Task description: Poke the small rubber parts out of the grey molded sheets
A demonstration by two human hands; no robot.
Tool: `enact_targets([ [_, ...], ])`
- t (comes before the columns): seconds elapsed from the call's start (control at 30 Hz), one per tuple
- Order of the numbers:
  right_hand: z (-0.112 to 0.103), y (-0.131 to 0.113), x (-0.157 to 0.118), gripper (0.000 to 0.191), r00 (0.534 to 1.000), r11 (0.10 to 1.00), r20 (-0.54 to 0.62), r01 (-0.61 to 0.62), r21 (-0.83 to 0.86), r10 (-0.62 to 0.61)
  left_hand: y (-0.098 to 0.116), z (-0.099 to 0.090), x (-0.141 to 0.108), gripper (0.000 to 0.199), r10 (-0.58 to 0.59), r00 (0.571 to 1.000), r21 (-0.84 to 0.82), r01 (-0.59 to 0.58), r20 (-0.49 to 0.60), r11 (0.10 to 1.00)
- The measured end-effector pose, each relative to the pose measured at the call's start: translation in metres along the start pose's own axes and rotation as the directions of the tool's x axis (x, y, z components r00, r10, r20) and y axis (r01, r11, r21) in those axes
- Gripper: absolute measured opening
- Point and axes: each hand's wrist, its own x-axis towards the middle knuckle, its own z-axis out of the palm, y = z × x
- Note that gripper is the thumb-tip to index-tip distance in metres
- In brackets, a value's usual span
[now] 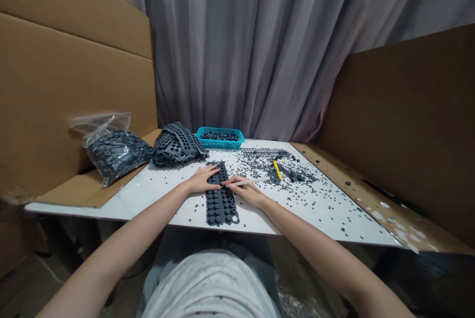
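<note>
A dark sheet [221, 206] with rows of round raised pieces lies lengthwise near the front edge of the white table. My left hand [203, 178] rests on its upper left part, fingers spread. At the sheet's right side my right hand [245, 191] is closed around a white stick [250, 181], whose far end points right. The fingertips of my right hand touch the sheet's middle, near my left thumb. One open ring shows at the sheet's lower right corner.
Small dark bits and a yellow tool [277, 170] lie on the table [148, 199] to the right. Behind are a blue basket [220, 145] of dark pieces and piled perforated sheets [176, 147]. A filled clear bag [117, 152] sits left. Cardboard walls flank the table.
</note>
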Motion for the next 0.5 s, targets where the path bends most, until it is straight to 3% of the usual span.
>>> enact_targets([
  [0.17, -0.0056, 0.0052, -0.0008, 0.034, 0.999, 0.999, -0.027, -0.038, -0.010, 0.038, 0.0022, -0.0021, -0.0015, 0.084, 0.002, 1.000, 0.000, -0.002, 0.000, 1.000],
  [0.5, -0.0031, 0.0061, 0.0002, 0.030, 1.000, 0.997, -0.024, 0.008, -0.074, -0.010, 0.0073, -0.0067, -0.0040, 0.085, -0.006, 1.000, 0.006, 0.006, 0.013, 1.000],
])
